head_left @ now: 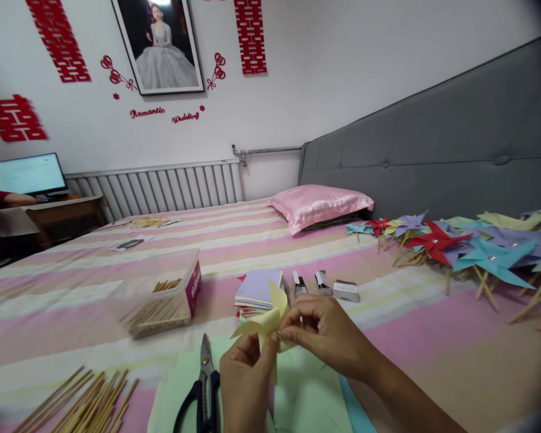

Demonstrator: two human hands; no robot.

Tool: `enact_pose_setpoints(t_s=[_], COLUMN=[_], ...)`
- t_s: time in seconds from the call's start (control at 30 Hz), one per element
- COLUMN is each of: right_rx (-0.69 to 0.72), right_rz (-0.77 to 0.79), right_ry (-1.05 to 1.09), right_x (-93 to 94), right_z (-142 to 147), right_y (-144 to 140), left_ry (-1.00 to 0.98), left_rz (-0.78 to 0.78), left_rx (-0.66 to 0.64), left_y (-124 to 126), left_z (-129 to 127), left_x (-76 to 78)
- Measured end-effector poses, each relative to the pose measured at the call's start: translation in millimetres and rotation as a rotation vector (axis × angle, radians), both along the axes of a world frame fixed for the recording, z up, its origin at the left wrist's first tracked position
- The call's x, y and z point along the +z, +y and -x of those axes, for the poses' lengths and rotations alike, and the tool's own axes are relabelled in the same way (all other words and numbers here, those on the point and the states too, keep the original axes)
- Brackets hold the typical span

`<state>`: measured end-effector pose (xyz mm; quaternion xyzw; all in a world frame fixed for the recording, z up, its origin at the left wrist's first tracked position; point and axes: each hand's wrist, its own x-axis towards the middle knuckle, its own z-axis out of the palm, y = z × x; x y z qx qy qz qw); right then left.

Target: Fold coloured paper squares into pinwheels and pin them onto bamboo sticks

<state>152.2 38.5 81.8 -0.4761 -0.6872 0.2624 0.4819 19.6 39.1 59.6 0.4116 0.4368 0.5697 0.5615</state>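
Head view: both hands pinch a yellow paper pinwheel [267, 325] low in the middle, left hand [246, 376] closed on its lower edge, right hand [327, 334] nipping the gathered tips at the centre. Judging by this, folding is in hand; pinning looks to need a steady hold. Scissors [202, 391] lie at eight o'clock, paper stack [258, 291] at twelve, finished pinwheels [469, 249] at two.
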Motion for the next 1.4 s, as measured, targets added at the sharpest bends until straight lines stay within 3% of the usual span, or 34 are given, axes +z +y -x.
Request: enact_pose_setpoints(t_s=[0.2, 0.4, 0.67, 1.4], right_rx=[-0.039, -0.189, 0.098, 0.206], right_rz=[0.000, -0.091, 0.093, 0.124], right_ry=[-0.008, 0.006, 0.157, 0.244], right_x=[-0.3, -2.6, -1.3, -5.6], right_z=[1.9, 1.9, 0.6, 1.3], right_y=[-2.0, -0.8, 1.5, 0.9], left_ry=[-0.014, -0.033, -0.020, -0.019], left_rz=[-0.027, -0.029, -0.028, -0.012], left_rx=[0.012, 0.016, -0.012, -0.040], left_y=[1.9, 2.6, 2.1, 2.8], left_z=[0.6, 0.9, 1.4, 0.3], left_x=[-2.6, -3.3, -5.9, -8.6])
